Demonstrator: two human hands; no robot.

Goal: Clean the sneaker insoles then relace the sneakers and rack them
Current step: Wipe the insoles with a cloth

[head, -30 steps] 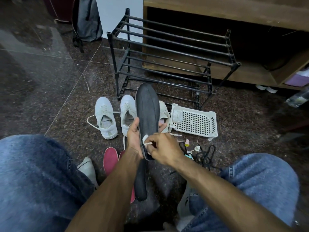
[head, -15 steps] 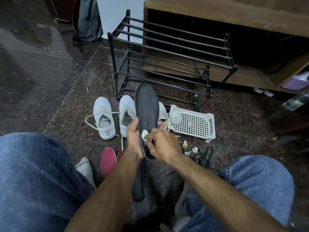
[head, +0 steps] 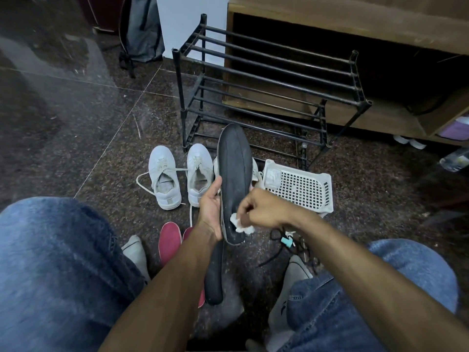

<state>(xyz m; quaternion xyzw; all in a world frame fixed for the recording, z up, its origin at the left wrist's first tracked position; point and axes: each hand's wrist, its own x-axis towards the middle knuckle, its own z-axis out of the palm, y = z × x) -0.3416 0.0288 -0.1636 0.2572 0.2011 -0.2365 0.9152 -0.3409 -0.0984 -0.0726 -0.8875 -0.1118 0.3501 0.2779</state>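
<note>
My left hand [head: 211,205] grips a long black insole [head: 234,174] by its left edge and holds it upright over the floor. Against the insole's lower end my right hand [head: 261,209] pinches a small white wipe [head: 237,223]. A second black insole [head: 214,275] lies on the floor under my left forearm. Two white sneakers [head: 165,177] [head: 199,172] stand side by side behind the insole, a loose lace trailing from the left one. Another white sneaker [head: 256,174] is mostly hidden behind the held insole. The black metal shoe rack [head: 269,95] stands beyond them.
A white perforated plastic basket [head: 299,189] sits right of the insole. Red insoles [head: 169,238] lie on the floor near my left knee. Black laces and small bottles [head: 286,240] lie under my right forearm. A wooden cabinet [head: 355,26] is behind the rack, a grey bag [head: 142,26] at back left.
My right hand has slid the wipe down the insole toward its lower end. The left hand keeps the same grip; the view has shifted slightly.
</note>
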